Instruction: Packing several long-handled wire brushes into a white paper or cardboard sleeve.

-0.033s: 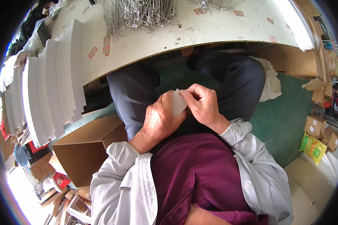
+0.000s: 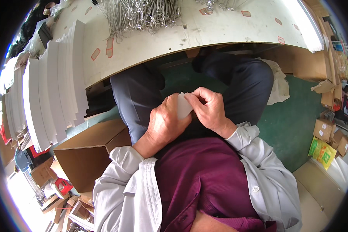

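Head view, hands (image 2: 187, 114) pinching flat white card (image 2: 183, 105)

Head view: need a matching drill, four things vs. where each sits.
Things:
1. small white piece
2. stacked white sheets
3. bundle of metal wire pieces
4. brown cardboard box

Places:
A. on the floor, left of the person's knee
B. far side of the tabletop
C. between left hand and right hand, over the lap
D. fanned along the table's left end

Pairs: 1-C, 2-D, 3-B, 4-A
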Tool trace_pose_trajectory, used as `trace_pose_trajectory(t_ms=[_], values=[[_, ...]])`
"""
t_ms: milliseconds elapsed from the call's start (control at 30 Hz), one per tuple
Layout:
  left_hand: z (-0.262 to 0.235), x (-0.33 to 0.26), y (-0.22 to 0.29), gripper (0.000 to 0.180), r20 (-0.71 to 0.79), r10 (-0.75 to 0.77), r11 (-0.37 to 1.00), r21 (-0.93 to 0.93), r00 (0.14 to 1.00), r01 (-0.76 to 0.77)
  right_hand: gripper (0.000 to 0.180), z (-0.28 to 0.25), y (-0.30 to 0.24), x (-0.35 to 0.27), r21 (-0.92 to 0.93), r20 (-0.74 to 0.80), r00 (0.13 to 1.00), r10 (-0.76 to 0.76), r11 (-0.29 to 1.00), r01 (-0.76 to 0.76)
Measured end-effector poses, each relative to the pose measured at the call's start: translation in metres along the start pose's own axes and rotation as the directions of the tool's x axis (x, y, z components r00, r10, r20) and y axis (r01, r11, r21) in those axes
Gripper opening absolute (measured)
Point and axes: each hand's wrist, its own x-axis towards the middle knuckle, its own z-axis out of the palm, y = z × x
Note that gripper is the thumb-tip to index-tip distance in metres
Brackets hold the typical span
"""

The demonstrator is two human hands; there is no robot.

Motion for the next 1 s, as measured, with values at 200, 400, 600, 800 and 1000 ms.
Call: trace_pose_trajectory(t_ms=[200,400,600,800,1000], values=[[-0.006,0.002,0.002,0.054,0.045,-0.078,0.996,-0.035,0.996,0.080,0.019,-0.002,0.004,-0.008,0.184,0.088,0.984,0.154,0.968,-0.168],[-0.007,0.000,-0.004,0.057,0.058,-0.136,0.987,-0.078,0.989,0.141,0.040,-0.002,-0.005,-0.014,0.016,0.157,0.987,-0.030,0.999,0.028],[-0.009,0.002,-0.001,0.057,0.071,-0.176,0.981,-0.073,0.982,0.181,0.040,0.001,0.002,-0.015,0.121,0.159,0.987,-0.007,0.993,-0.013],[-0.009,0.002,-0.002,0.058,0.063,-0.179,0.979,-0.089,0.982,0.184,0.034,-0.007,-0.003,-0.012,0.326,0.255,0.956,0.144,0.918,-0.225],[-0.007,0.004,-0.003,0.057,0.031,-0.157,0.984,-0.083,0.987,0.159,0.031,-0.004,0.002,-0.012,0.357,0.180,0.959,0.221,0.893,-0.273]])
